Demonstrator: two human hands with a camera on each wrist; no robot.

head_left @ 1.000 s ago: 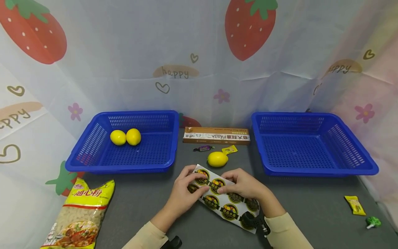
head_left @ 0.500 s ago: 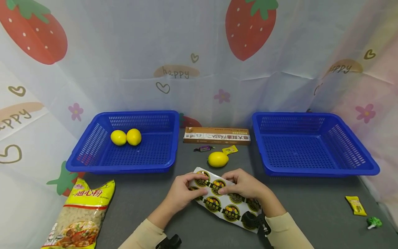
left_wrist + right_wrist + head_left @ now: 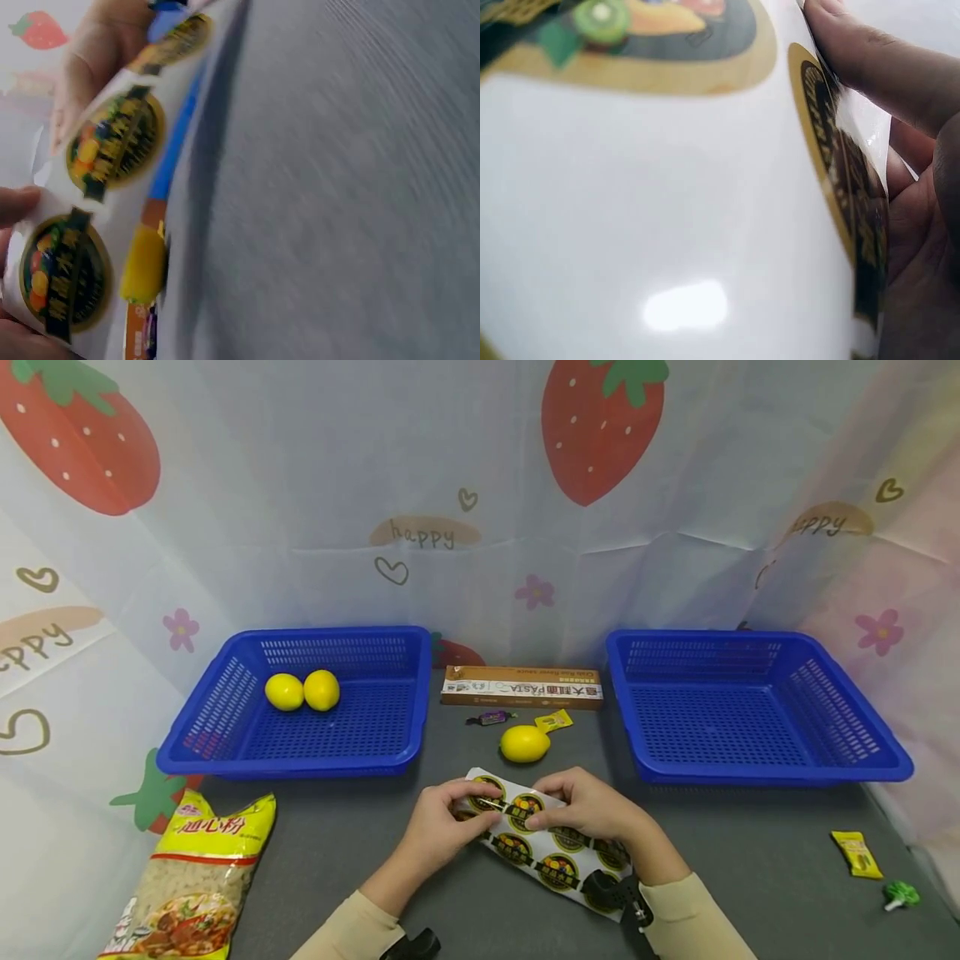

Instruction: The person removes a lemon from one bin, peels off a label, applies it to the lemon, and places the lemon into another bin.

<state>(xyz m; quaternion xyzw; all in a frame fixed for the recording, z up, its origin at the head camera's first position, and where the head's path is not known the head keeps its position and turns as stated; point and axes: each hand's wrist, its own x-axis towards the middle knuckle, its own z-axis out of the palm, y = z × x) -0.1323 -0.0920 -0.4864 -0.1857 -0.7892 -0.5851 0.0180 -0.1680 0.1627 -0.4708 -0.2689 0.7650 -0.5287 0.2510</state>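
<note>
Both hands hold a white sheet of round fruit stickers [image 3: 542,847], tilted above the dark table in the head view. The left hand [image 3: 438,822] grips its upper left corner, with thumb and index finger close together over a sticker. The right hand [image 3: 592,808] pinches the upper right edge, thumb on the printed face and other fingers behind. Seen from the left wrist, the sheet [image 3: 112,195] stands almost edge-on. In the right wrist view the sheet [image 3: 667,195] bends near the right thumb [image 3: 885,64]. Just beyond it lies a lemon [image 3: 524,744].
Two lemons [image 3: 303,691] sit in the left blue basket [image 3: 292,769]; another blue basket [image 3: 772,774] stands right. Between them lie a pasta box [image 3: 522,687], a purple candy [image 3: 492,718] and a yellow packet [image 3: 553,720]. A pasta bag [image 3: 197,877] lies left, a yellow packet [image 3: 857,855] and green broccoli-like piece [image 3: 900,895] right.
The sheet's upper left corner has dipped slightly. The left hand has shifted a little, its index finger and thumb drawing closer together. The right hand has barely moved.
</note>
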